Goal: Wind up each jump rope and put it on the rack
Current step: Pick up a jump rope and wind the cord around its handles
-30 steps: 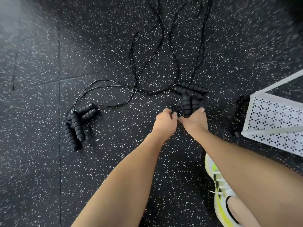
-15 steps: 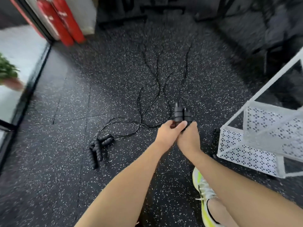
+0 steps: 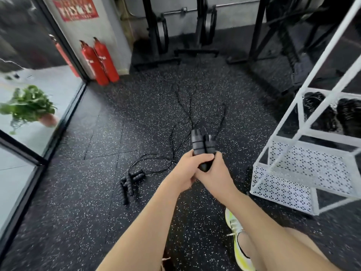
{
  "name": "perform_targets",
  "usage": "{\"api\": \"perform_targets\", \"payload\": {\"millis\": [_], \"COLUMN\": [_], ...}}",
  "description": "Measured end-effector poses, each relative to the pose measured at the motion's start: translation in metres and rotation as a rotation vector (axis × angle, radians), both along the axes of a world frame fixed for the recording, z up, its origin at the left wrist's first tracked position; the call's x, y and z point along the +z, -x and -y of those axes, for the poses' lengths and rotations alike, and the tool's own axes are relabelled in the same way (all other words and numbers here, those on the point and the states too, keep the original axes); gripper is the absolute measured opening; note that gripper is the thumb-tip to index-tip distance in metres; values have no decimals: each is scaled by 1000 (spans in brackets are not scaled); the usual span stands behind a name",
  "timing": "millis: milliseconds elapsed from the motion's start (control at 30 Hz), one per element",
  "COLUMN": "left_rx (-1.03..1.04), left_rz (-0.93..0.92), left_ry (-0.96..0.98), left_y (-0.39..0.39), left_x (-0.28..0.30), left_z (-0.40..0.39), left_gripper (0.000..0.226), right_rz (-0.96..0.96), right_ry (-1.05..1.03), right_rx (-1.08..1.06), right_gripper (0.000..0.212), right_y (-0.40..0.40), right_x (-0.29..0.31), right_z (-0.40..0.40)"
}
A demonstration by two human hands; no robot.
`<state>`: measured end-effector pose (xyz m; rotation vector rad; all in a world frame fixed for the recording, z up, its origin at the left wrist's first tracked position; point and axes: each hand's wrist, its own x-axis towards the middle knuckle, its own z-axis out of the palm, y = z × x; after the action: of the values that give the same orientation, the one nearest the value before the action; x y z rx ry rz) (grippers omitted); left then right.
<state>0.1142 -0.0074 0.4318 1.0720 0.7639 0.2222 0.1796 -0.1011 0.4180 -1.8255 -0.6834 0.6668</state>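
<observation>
My left hand and right hand pressed together, both gripping pair of black ribbed foam jump-rope handles; handles upright, held above black speckled rubber floor. Thin black cords trail from handles across floor. Second cluster of black ribbed handles lies on floor, left of my hands. White perforated metal rack at right: upper tier holds two dark wound rope bundles; lower basket contents I cannot tell.
</observation>
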Motion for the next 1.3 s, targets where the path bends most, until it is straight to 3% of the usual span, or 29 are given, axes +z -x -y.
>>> {"api": "perform_targets", "payload": {"millis": [100, 167, 267, 467, 633, 800, 1033, 1300], "left_rx": [80, 115, 126, 112, 70, -20, -2, -56], "left_rz": [29, 47, 47, 1, 58, 175, 257, 377], "left_ry": [33, 50, 60, 23, 112, 269, 360, 376], "left_y": [13, 20, 27, 20, 18, 22, 24, 23], "left_x": [4, 0, -9, -13, -8, -7, -6, -10], "left_z": [3, 0, -7, -33, -60, -71, -71, -74], "left_gripper": [28, 27, 28, 28, 31, 59, 50, 61], "right_rz": [92, 211, 214, 175, 61, 21, -154, -363], "right_ry": [41, 163, 240, 177, 115, 83, 15, -89], "right_rx": [131, 224, 314, 483, 519, 553, 511, 484], "right_gripper": [60, 80, 98, 61, 60, 57, 64, 44], "right_y": [2, 1, -2, -19, -38, -49, -49, -56], "right_x": [3, 0, -3, -4, -3, 1, -1, 10], "right_z": [-4, -10, -17, -42, -59, -69, -70, -70]}}
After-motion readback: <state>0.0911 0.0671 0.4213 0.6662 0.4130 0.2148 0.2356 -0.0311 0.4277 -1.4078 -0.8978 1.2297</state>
